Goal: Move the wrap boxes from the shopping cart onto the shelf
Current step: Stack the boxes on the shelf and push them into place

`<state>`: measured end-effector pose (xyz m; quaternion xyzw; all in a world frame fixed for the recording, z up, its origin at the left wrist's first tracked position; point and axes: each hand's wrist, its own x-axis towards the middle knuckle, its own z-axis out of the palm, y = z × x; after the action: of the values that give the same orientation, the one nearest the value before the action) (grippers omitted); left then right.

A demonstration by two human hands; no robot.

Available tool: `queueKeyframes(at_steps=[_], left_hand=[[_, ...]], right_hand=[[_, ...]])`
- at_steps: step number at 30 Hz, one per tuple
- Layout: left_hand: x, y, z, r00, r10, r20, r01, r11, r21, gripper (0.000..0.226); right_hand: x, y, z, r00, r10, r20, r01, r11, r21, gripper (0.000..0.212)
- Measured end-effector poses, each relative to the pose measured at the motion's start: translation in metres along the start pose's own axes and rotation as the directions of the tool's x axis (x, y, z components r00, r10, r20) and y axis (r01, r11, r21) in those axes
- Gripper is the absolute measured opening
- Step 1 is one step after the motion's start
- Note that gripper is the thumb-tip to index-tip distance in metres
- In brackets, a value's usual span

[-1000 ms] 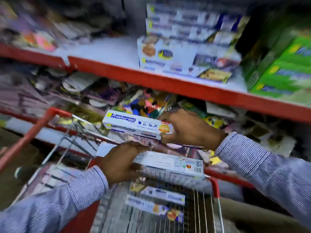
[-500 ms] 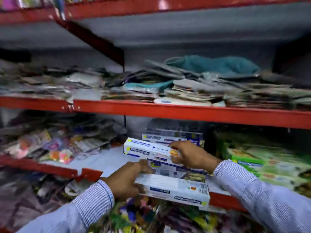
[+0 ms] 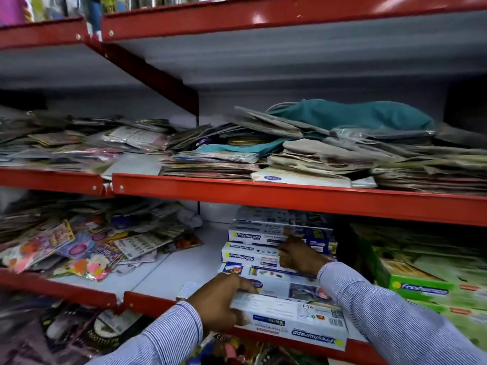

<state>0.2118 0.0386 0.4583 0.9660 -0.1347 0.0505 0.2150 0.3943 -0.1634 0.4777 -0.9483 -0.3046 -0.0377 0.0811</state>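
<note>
The red-edged shelf (image 3: 168, 306) fills the lower half of the view, its white deck bare at centre-left, loose printed packets (image 3: 87, 248) heaped at far left, green boxes (image 3: 421, 288) at right. A stack of wrap boxes (image 3: 253, 245) is seen at centre-right on the deck, each laid flat with its long axis left to right, parallel to the shelf's front lip, label ends at left. A further wrap box (image 3: 292, 316) is held at the front lip, just ahead of the stack and partly overhanging the edge; its long axis also lies left to right, its printing upside down to the viewer. The left hand (image 3: 218, 304) is closed around this box's left end, fingers over the top face, thumb side hidden. The right hand (image 3: 297, 255) is placed deeper, loosely curled against the front faces of the stacked boxes; whether anything is gripped cannot be told. The front box lies directly beneath and right of the left hand, the nearer one. Judgement: the coming move is a push straight back, axis kept parallel to the stack. The cart is not in view.
</note>
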Motion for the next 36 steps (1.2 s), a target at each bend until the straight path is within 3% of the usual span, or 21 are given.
queueKeyframes(at_steps=[1, 2, 4, 5, 6, 7, 9, 11, 19, 25, 31, 36], left_hand=[[0.001, -0.002, 0.000, 1.000, 0.000, 0.000, 0.000, 1.000, -0.003, 0.055], [0.002, -0.003, 0.000, 1.000, 0.005, -0.003, -0.005, 1.000, 0.001, 0.053], [0.007, -0.006, -0.001, 1.000, 0.008, -0.014, -0.008, 1.000, 0.010, 0.051], [0.010, -0.007, -0.001, 1.000, 0.011, -0.014, -0.011, 1.000, 0.001, 0.051], [0.014, -0.007, -0.002, 1.000, 0.020, -0.017, -0.020, 1.000, -0.003, 0.051], [0.018, -0.007, -0.002, 0.999, 0.031, -0.021, -0.032, 0.999, -0.008, 0.051], [0.026, -0.006, -0.003, 0.999, 0.036, -0.021, -0.036, 0.999, -0.030, 0.052], [0.034, -0.005, -0.005, 0.999, 0.028, -0.032, -0.030, 0.998, -0.050, 0.052], [0.081, 0.003, -0.014, 0.999, -0.019, -0.047, 0.016, 0.998, -0.062, 0.041], [0.113, 0.003, 0.013, 0.983, 0.035, -0.181, -0.037, 0.999, -0.008, 0.046], [0.116, -0.006, 0.034, 0.944, 0.146, -0.296, -0.125, 0.988, 0.089, 0.040], [0.116, -0.007, 0.039, 0.939, 0.154, -0.306, -0.133, 0.987, 0.090, 0.037]], right_hand=[[-0.002, 0.000, -0.002, 0.999, -0.046, -0.005, 0.046, 0.996, -0.071, 0.048], [0.000, 0.004, 0.002, 0.992, -0.109, -0.068, 0.106, 0.994, -0.038, 0.047], [0.001, 0.004, 0.008, 0.973, -0.076, -0.220, 0.121, 0.972, 0.199, 0.044], [0.000, 0.005, 0.007, 0.968, -0.116, -0.223, 0.147, 0.981, 0.130, 0.039], [-0.005, 0.006, 0.004, 0.960, -0.189, -0.209, 0.177, 0.982, -0.071, 0.033], [-0.008, 0.004, 0.001, 0.979, -0.134, -0.153, 0.112, 0.983, -0.146, 0.025], [-0.011, 0.006, -0.003, 0.984, -0.057, -0.170, 0.040, 0.994, -0.104, 0.011], [-0.013, 0.004, -0.010, 0.985, -0.038, -0.171, 0.032, 0.999, -0.040, 0.020], [-0.033, 0.017, -0.037, 0.987, 0.019, -0.158, -0.002, 0.994, 0.108, 0.018], [-0.053, 0.021, -0.031, 0.997, -0.047, -0.056, 0.056, 0.985, 0.163, 0.035], [-0.064, 0.028, -0.017, 0.997, -0.004, -0.081, 0.011, 0.996, 0.092, 0.045], [-0.064, 0.032, -0.011, 0.995, 0.041, -0.093, -0.034, 0.997, 0.073, 0.043]])
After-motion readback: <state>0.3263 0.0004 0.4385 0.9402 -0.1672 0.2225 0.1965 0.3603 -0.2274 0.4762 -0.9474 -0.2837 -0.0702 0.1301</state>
